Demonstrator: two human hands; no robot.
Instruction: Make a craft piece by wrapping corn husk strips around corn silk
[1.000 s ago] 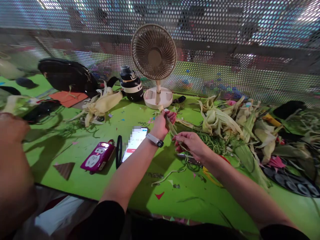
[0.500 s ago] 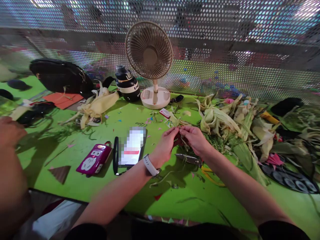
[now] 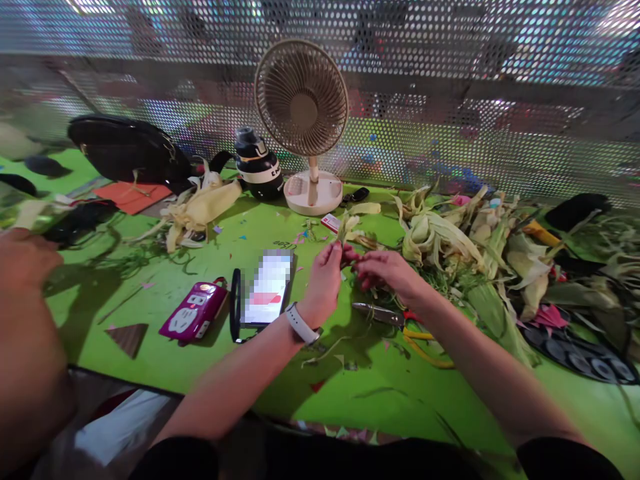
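Note:
My left hand (image 3: 324,277), with a white band on its wrist, is closed around a small strip of pale corn husk (image 3: 349,227) whose loose end fans out above the fingers. Close to its right, my right hand (image 3: 393,272) has thumb and fingers pinched together by the lower part of the husk; what lies between those fingertips is too small to make out. Scissors (image 3: 383,315) with yellow and red handles lie just below my right hand. A lit phone (image 3: 270,293) rests left of my left wrist.
A heap of corn husks (image 3: 440,240) spreads at right, beside a black palette (image 3: 583,357). At the back stand a fan (image 3: 304,110) and a black bottle (image 3: 260,177). A husk figure (image 3: 207,207), a purple case (image 3: 193,313) and another person's arm (image 3: 30,307) are at left.
My hands, together before, are slightly apart now, the right fingers drawn a little rightward. The husk strip now stands up from my left hand. The view has shifted slightly.

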